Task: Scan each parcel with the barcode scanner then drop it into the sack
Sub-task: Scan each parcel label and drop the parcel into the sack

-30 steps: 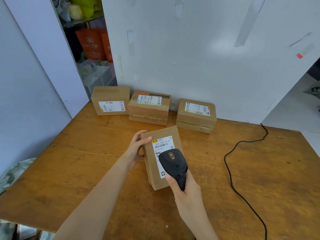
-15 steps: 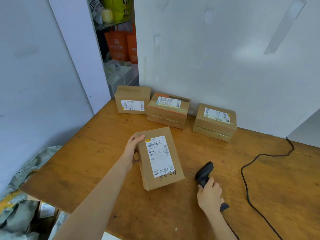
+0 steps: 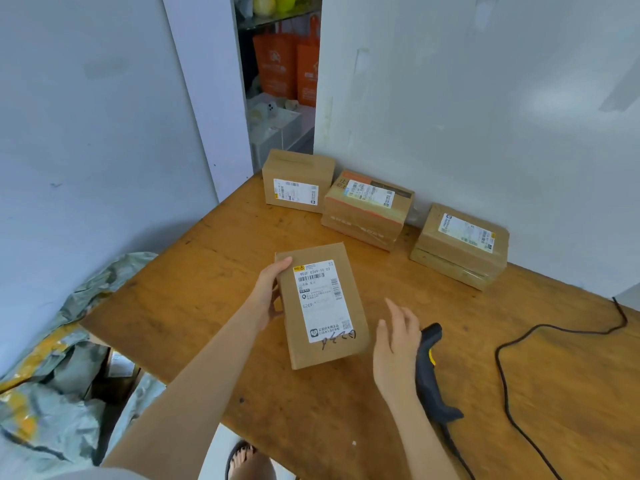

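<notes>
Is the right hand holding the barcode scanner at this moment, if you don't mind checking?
No, the barcode scanner lies on the table while the open right hand hovers beside it.

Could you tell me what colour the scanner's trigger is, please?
Yellow, on the black scanner; head view.

**One head camera looking down from above the hands**

A single wide-angle view is looking forward and steeply down from the person's head, sitting close over the left hand (image 3: 266, 299) and right hand (image 3: 394, 344). It is facing the wall (image 3: 485, 98) beyond the hands, taking in the counter (image 3: 571, 393) around them and, left of the left hand, the sack (image 3: 52, 403) below the counter's edge.
</notes>
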